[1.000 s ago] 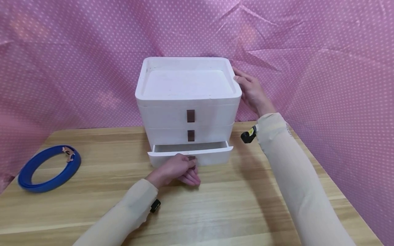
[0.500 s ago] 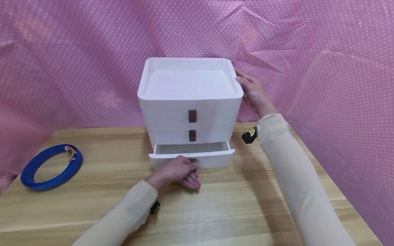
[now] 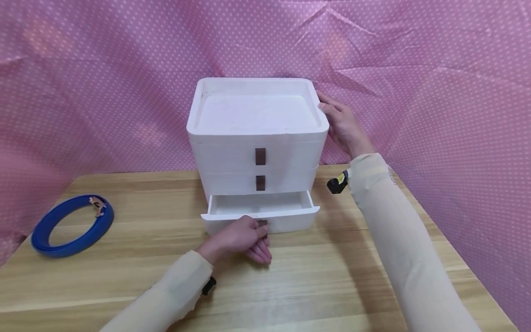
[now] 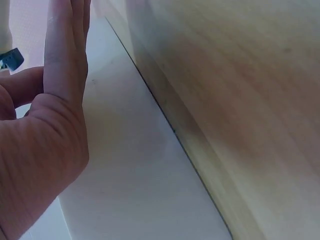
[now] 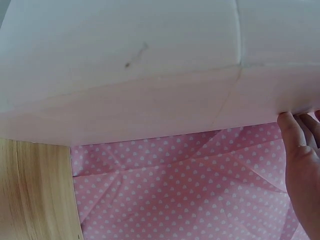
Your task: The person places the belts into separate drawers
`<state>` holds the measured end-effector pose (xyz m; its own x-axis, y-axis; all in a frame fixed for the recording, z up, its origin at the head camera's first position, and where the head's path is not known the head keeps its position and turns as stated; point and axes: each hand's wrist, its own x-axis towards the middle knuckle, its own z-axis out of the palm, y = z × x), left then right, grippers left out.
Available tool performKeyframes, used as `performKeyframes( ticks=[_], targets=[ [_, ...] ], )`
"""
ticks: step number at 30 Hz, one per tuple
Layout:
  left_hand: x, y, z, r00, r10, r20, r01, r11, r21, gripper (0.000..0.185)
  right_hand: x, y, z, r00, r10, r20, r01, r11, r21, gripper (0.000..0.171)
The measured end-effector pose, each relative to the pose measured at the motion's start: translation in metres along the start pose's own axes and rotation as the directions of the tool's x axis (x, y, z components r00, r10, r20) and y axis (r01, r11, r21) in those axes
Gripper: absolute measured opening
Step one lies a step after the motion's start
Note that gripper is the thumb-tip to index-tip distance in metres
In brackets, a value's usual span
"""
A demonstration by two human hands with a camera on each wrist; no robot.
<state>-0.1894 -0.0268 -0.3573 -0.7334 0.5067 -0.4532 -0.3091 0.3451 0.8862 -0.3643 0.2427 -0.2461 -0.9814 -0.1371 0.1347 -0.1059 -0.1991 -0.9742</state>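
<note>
A white drawer cabinet [image 3: 224, 159] with brown pull tabs stands near the back of the table. Its bottom drawer [image 3: 292, 223] is pulled partway out, and the bare inside shows; the two drawers above are closed. My left hand [image 3: 238, 237] pinches the bottom drawer's pull tab [image 3: 263, 222] between thumb and index finger, the other fingers stretched out below. In the left wrist view that hand [image 4: 52, 125] lies close along the white drawer front [image 4: 125, 165]. My right hand [image 3: 344, 124] rests against the cabinet's upper right side, thumb at the top rim, fingers extended toward the back.
A coiled blue belt [image 3: 41, 235] with a metal buckle lies on the left of the wooden table [image 3: 315, 281]. Pink dotted cloth [image 3: 141, 83] hangs behind the cabinet and along the right side. The cabinet's top is a shallow tray [image 3: 257, 113].
The bottom drawer has slid further out toward me, my left hand moving with it on the pull tab. My right hand stays at the cabinet's side.
</note>
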Motion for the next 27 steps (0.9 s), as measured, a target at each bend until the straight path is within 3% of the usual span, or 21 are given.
performKeyframes(
  ticks=[7, 27],
  targets=[
    [0.0012, -0.0003, 0.0013, 1.000, 0.000, -0.030, 0.001, 1.000, 0.007, 0.035, 0.0012, -0.0009, -0.0011, 1.000, -0.001, 0.007, 0.001, 1.000, 0.007, 0.051],
    [0.0029, -0.0016, 0.0013, 1.000, -0.014, -0.003, 0.014, 1.000, 0.021, 0.038, 0.0012, -0.0003, -0.0021, 1.000, -0.006, 0.012, 0.005, 0.998, 0.062, 0.050]
  ],
)
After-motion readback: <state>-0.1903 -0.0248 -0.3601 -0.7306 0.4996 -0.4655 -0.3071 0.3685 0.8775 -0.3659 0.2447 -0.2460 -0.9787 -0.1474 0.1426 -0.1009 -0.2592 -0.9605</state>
